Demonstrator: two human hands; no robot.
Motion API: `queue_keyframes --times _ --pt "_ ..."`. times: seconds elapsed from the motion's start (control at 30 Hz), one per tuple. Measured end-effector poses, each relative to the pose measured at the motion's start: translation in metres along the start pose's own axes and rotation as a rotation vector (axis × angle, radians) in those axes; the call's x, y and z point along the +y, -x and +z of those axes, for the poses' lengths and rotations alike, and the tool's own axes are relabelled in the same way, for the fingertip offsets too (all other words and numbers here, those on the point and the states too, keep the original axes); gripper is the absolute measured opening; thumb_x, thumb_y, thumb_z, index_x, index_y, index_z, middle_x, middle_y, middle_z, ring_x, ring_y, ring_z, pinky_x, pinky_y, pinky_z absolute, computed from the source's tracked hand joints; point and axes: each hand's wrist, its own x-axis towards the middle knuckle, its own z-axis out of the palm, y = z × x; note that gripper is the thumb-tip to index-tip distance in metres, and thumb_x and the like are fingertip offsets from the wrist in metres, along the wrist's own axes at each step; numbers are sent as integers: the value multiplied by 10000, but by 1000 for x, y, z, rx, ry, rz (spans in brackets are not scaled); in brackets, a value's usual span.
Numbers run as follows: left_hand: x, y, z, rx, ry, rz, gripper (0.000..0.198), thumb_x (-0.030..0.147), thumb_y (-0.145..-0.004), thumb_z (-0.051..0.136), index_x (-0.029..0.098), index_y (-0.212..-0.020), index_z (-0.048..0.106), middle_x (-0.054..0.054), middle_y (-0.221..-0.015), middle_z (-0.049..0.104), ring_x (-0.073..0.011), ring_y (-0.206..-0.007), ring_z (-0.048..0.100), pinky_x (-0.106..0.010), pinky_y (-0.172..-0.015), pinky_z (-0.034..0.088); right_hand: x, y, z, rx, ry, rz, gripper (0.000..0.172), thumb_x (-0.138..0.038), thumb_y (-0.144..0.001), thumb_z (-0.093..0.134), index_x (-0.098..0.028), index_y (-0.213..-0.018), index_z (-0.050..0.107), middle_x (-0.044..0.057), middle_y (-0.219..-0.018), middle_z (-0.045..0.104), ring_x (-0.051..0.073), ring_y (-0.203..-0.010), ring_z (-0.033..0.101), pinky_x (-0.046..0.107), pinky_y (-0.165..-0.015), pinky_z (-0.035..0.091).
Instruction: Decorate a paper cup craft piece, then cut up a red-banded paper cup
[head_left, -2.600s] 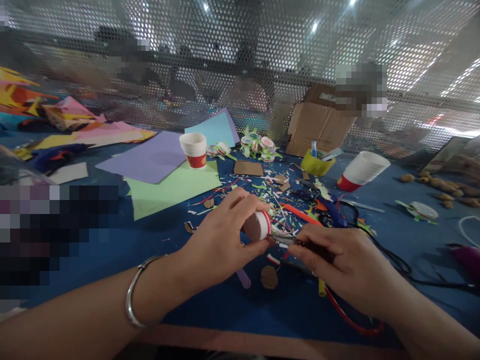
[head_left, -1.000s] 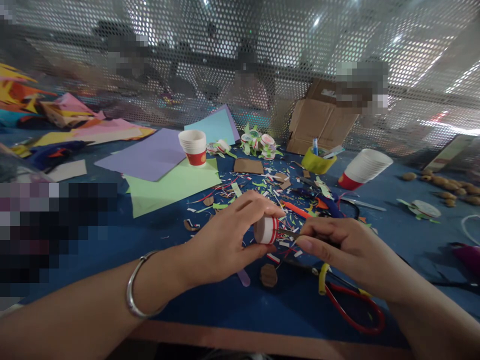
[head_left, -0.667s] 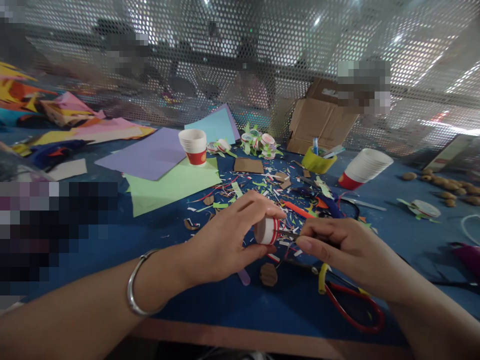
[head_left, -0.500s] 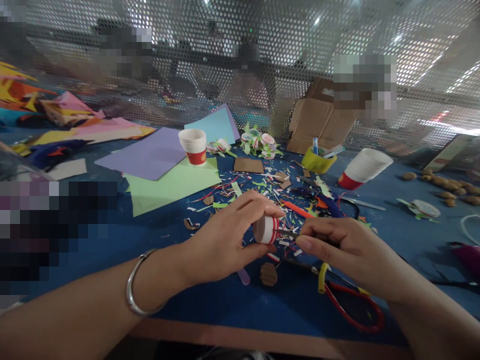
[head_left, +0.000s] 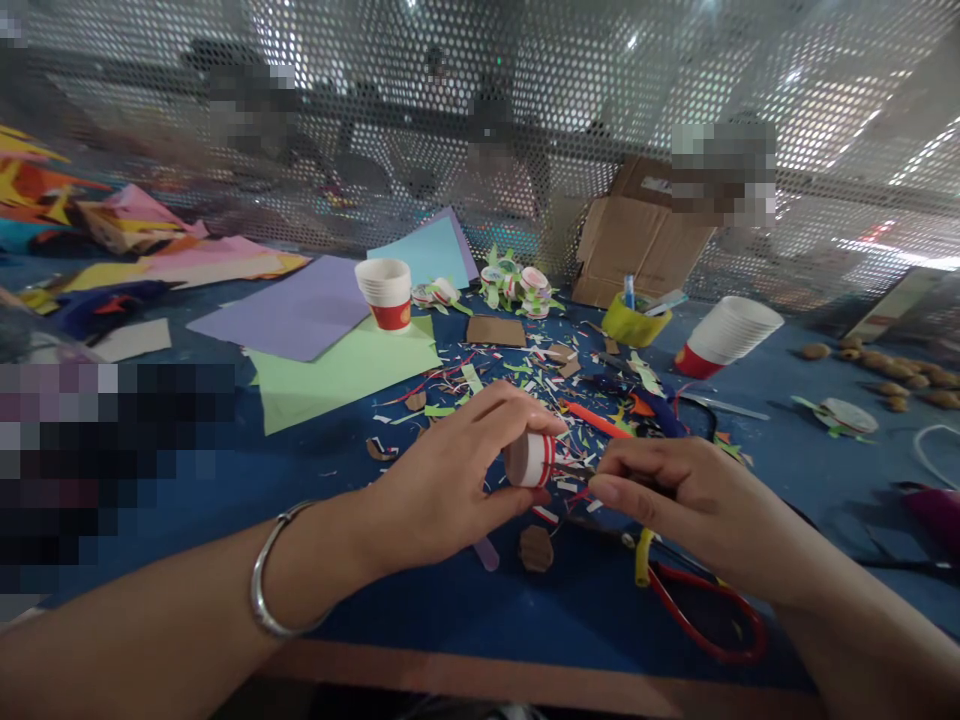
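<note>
Between the thumb and fingers of my left hand (head_left: 450, 470) is a short white paper cup piece (head_left: 534, 460) with red bands, lying on its side with its open or cut edge facing right. My right hand (head_left: 667, 490) is closed around a dark, thin-bladed tool (head_left: 574, 469), most of it hidden by the fingers. Its tip meets the red-banded edge of the cup piece. Below my right hand lies a pair of red-handled scissors (head_left: 705, 615). A small brown cardboard disc (head_left: 536, 549) rests on the table under the cup piece.
Paper scraps (head_left: 517, 370) litter the middle. Behind them stand paper cups (head_left: 385, 295) and several leafy cup crafts (head_left: 517, 287). A tilted cup stack (head_left: 727, 337) and yellow pen holder (head_left: 636, 322) are right. Green paper (head_left: 337, 380) lies left; a perforated metal screen (head_left: 360, 130) rises behind.
Both hands keep nearly the same pose. The tool's tip sits slightly differently at the cup piece's edge, and the whole view has shifted a little.
</note>
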Motion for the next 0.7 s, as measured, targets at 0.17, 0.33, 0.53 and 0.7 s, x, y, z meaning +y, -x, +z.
queue_keyframes --times 0.17,0.33,0.53,0.7 --pt "4 2 -1 31 -94 85 399 159 -885 697 168 -1265 575 -66 -1284 607 -158 -1262 533 -264 -1098 431 -3 -1 1 -1 11 -8 458 -579 -980 520 -199 -742 617 -44 -660 470 94 -593 398 250 -530 305" --pt "12 3 -4 108 -397 256 287 88 -970 555 103 -1255 591 -99 -1245 646 -191 -1255 538 -318 -1114 424 -4 0 1 36 59 -54 420 -552 -967 561 -203 -743 626 -44 -667 505 93 -602 429 245 -537 320" --pt "15 7 -5 87 -619 324 311 116 -985 551 51 -1285 596 -137 -1264 642 -255 -1231 553 -396 -1118 452 -4 0 4 30 23 -39 448 -575 -977 520 -198 -766 636 -35 -694 496 105 -626 417 255 -550 327" --pt "13 7 -4 112 -721 332 304 135 -998 512 49 -1267 622 -149 -1216 642 -281 -1157 568 -435 -1063 506 -4 -4 9 68 30 -42 419 -545 -972 541 -199 -749 619 -43 -664 462 103 -608 388 247 -533 317"
